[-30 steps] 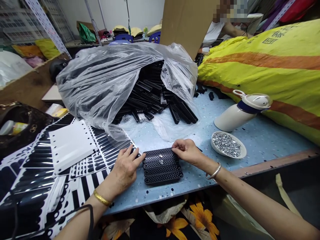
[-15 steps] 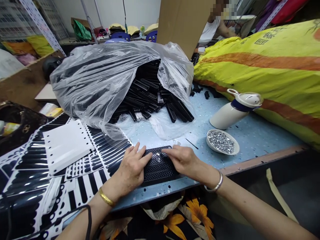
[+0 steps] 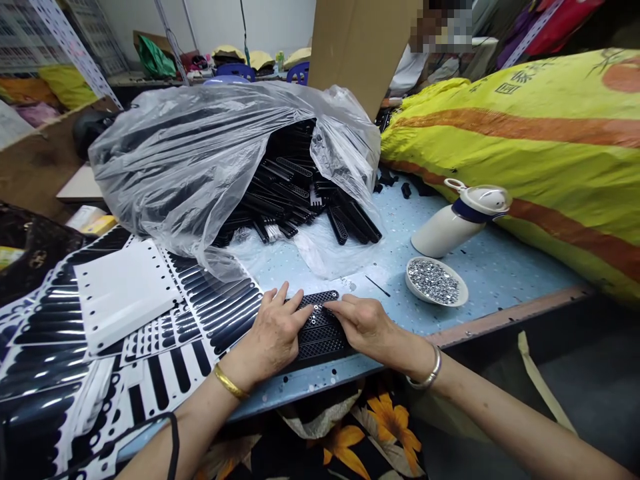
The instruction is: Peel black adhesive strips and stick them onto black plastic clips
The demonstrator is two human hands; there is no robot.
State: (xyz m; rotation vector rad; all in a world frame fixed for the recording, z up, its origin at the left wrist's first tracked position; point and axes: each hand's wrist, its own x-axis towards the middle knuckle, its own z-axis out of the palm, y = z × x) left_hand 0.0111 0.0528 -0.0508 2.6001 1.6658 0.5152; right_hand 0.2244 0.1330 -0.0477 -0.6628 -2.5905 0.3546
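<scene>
Several black perforated strips [image 3: 323,333] lie side by side at the table's front edge, with a few small silvery pieces on them. My left hand [image 3: 275,331] rests over their left end, fingers spread. From the right, my right hand [image 3: 367,327] reaches onto the strips, its fingers pressed together in a pinch near the silvery pieces; whatever is between the fingertips is too small to make out. A white bowl [image 3: 437,283] of small shiny metal pieces sits to the right. Behind my hands lies a thin dark stick [image 3: 377,286].
Behind is a clear plastic bag [image 3: 190,153] spilling black parts [image 3: 285,193]. A white flask [image 3: 447,223] leans near a big yellow sack [image 3: 525,147]. Black-and-white sheets [image 3: 200,300] and a white card [image 3: 125,293] cover the left. Part of a person shows at the back right.
The view has shifted slightly, so the background sits further left. My left hand has moved a little right across the strips, closer to my right hand's fingertips.
</scene>
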